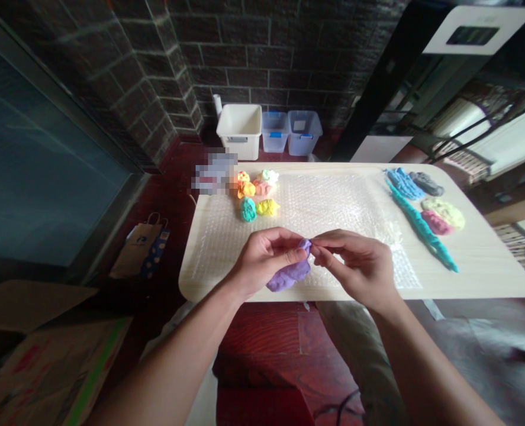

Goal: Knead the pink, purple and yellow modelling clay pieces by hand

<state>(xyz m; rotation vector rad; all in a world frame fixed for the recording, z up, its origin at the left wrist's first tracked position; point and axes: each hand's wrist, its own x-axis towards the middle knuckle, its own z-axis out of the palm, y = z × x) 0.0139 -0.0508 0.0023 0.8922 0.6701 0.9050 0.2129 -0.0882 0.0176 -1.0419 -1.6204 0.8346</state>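
A soft lump of purple modelling clay point(290, 274) is held over the near part of the table, in front of me. My left hand point(271, 251) is closed on it, thumb on the near side, with the larger part hanging below. Thumb and fingers of my right hand point(355, 257) pinch the small upper end of the same clay. Beneath both hands lies a sheet of bubble wrap point(328, 204). Beyond my left hand sit a green clay lump point(248, 209) and a yellow one point(267, 207), with orange clay point(245, 188) and pale pieces behind them.
On the table's point(479, 278) right lie a long teal clay roll point(422, 228), blue clay point(404, 183), grey clay point(426, 183), pink clay point(436, 222) and pale yellow clay point(446, 210). Behind the table stand a white bin point(240, 142) and two clear tubs. Cardboard boxes are at lower left.
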